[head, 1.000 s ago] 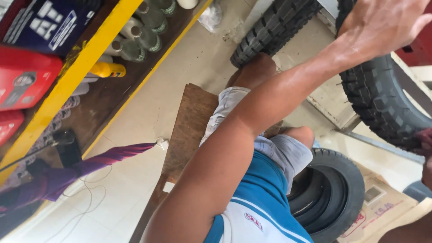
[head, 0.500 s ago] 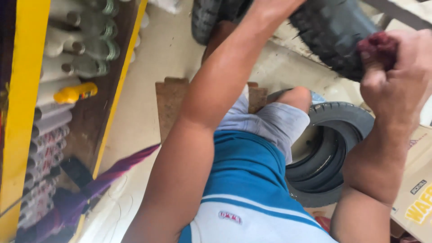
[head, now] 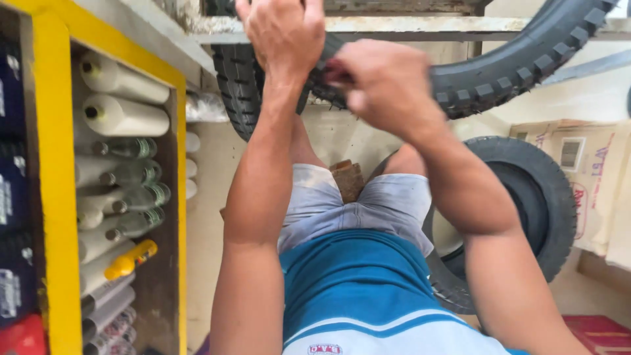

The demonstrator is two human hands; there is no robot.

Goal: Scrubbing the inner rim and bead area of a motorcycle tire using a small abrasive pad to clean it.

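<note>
A black knobby tyre (head: pixel 513 72) arcs across the top of the view, under a rusty metal frame (head: pixel 407 25). My left hand (head: pixel 282 33) reaches up and grips the tyre's upper edge near the frame. Just beside it, my right hand (head: pixel 384 85) is closed on the tyre's tread, blurred by motion, so I cannot tell whether anything else is in its fingers. Both forearms stretch forward over my grey shorts and blue shirt.
A yellow-framed shelf (head: pixel 56 197) on the left holds white tubes, clear bottles and a yellow-capped bottle (head: pixel 131 258). A second tyre (head: pixel 536 197) lies on the floor at right, beside cardboard boxes (head: pixel 582 171). A wooden block (head: pixel 346 179) sits between my knees.
The view has swung toward the tyre. My right hand moved left to meet my left hand on the tread. The dark red thing it held half a second ago no longer shows.
</note>
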